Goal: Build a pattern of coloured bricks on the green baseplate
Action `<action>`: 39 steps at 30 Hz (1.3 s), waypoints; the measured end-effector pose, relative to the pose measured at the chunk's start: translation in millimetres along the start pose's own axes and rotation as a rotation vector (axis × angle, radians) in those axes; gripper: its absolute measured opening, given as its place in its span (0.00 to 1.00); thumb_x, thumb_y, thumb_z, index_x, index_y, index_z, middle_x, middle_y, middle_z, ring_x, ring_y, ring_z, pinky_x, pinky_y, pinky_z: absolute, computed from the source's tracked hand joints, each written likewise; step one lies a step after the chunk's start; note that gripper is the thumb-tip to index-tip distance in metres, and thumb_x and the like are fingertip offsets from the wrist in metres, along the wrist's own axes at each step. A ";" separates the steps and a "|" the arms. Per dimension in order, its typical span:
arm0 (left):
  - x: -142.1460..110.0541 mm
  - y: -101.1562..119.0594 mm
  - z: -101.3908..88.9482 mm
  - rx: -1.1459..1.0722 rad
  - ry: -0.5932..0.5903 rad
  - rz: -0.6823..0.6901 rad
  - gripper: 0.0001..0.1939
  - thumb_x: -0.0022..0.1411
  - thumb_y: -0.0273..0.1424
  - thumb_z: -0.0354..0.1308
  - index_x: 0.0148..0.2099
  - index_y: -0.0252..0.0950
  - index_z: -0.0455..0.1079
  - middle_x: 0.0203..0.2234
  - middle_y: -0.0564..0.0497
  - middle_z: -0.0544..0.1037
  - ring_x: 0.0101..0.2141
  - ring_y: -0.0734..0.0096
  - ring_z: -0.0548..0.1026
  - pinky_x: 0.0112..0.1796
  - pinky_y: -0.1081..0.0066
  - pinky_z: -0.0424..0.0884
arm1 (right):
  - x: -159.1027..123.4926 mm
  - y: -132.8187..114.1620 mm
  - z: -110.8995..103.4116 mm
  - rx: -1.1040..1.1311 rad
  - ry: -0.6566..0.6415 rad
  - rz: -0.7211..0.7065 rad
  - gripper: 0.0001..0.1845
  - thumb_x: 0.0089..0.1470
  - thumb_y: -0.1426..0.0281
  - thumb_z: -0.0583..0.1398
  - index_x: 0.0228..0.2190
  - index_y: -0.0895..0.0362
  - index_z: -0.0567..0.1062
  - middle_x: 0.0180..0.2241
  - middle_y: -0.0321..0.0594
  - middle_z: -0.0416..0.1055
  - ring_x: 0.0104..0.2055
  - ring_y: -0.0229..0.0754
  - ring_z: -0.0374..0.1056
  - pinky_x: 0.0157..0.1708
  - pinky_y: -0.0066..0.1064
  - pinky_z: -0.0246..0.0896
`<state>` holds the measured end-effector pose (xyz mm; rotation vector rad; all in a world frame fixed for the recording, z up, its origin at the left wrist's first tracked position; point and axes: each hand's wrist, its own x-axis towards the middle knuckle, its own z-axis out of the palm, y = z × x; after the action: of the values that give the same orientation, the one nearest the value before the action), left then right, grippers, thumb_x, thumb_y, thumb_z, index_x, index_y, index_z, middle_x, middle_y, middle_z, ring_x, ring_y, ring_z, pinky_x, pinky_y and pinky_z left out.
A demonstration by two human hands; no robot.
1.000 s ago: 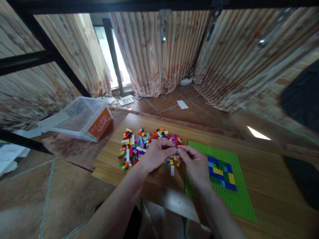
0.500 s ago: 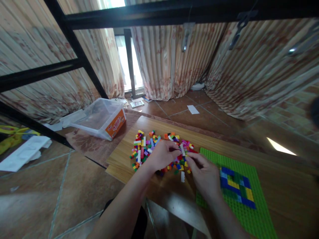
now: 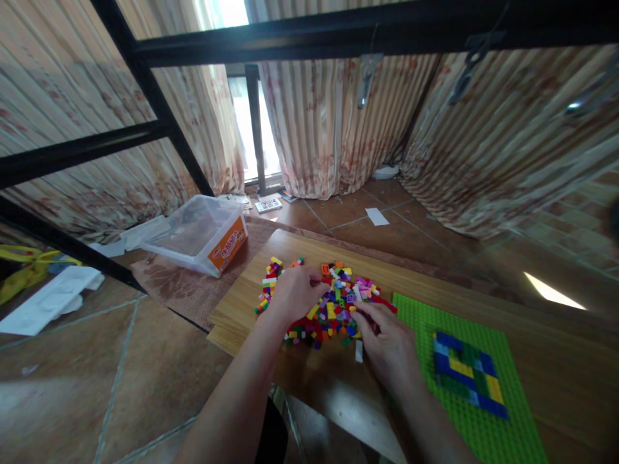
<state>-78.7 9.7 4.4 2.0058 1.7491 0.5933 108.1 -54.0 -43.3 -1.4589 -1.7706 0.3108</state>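
L hand (image 3: 296,293) hides pt of brick pile (image 3: 331,310); unclear what's in R hand (image 3: 391,340).

The left hand (image 3: 300,293) is over a pile of bricks (image 3: 333,312) on the counter (image 3: 319,383), the right hand (image 3: 389,341) at the pile's right edge. Right of the pile lies a green board (image 3: 507,444) with joined bricks (image 3: 469,375); left, a clear box (image 3: 227,247).

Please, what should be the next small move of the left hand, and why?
The left hand could probably pick up a yellow brick from the pile: one lies close to it, while the right hand is at the pile's edge, near the green board.
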 end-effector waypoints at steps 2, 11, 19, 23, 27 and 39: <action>4.7 -10.5 -10.3 0.015 0.112 -0.111 0.10 0.58 0.36 0.58 0.34 0.36 0.77 0.28 0.48 0.80 0.31 0.66 0.75 0.34 0.70 0.64 | -0.5 -0.5 -2.4 0.000 0.017 0.001 0.13 0.60 0.63 0.56 0.38 0.54 0.79 0.38 0.40 0.79 0.40 0.42 0.75 0.41 0.33 0.68; 20.7 -58.1 -29.7 0.274 0.124 -0.450 0.19 0.54 0.36 0.59 0.48 0.36 0.75 0.43 0.41 0.80 0.44 0.57 0.76 0.39 0.68 0.67 | -3.9 -1.3 -5.6 0.034 0.006 -0.010 0.12 0.60 0.65 0.56 0.37 0.52 0.79 0.39 0.40 0.79 0.40 0.43 0.76 0.41 0.34 0.69; 28.0 -62.2 -27.1 0.238 0.129 -0.458 0.15 0.54 0.31 0.58 0.44 0.36 0.78 0.40 0.41 0.81 0.41 0.59 0.76 0.37 0.69 0.66 | -2.4 -1.4 -7.9 0.028 0.003 0.009 0.11 0.59 0.65 0.57 0.36 0.53 0.79 0.38 0.40 0.79 0.39 0.42 0.76 0.40 0.32 0.69; 23.8 -52.9 -31.3 0.007 0.093 -0.209 0.13 0.56 0.31 0.58 0.42 0.34 0.78 0.33 0.47 0.81 0.34 0.65 0.76 0.35 0.71 0.67 | -1.5 -5.0 -9.5 0.100 0.035 0.053 0.11 0.58 0.64 0.57 0.35 0.53 0.80 0.36 0.40 0.79 0.37 0.42 0.75 0.38 0.33 0.69; 8.8 -20.3 -22.9 -0.302 0.035 0.196 0.11 0.57 0.28 0.58 0.43 0.37 0.77 0.38 0.50 0.80 0.39 0.67 0.76 0.42 0.72 0.68 | 0.5 -12.2 -12.3 0.318 0.056 0.261 0.14 0.57 0.59 0.58 0.36 0.54 0.80 0.36 0.41 0.79 0.35 0.43 0.75 0.36 0.34 0.69; -16.6 33.7 15.5 -0.456 -0.173 0.408 0.11 0.56 0.24 0.60 0.42 0.38 0.77 0.40 0.49 0.78 0.42 0.68 0.75 0.47 0.69 0.67 | 11.7 -10.0 -15.5 0.876 0.029 0.603 0.16 0.44 0.58 0.67 0.31 0.57 0.78 0.23 0.34 0.74 0.23 0.36 0.67 0.21 0.26 0.62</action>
<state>-44.4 -11.5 9.8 2.0079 0.9926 0.8294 111.8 -51.0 -22.0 -1.2556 -0.8969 1.1917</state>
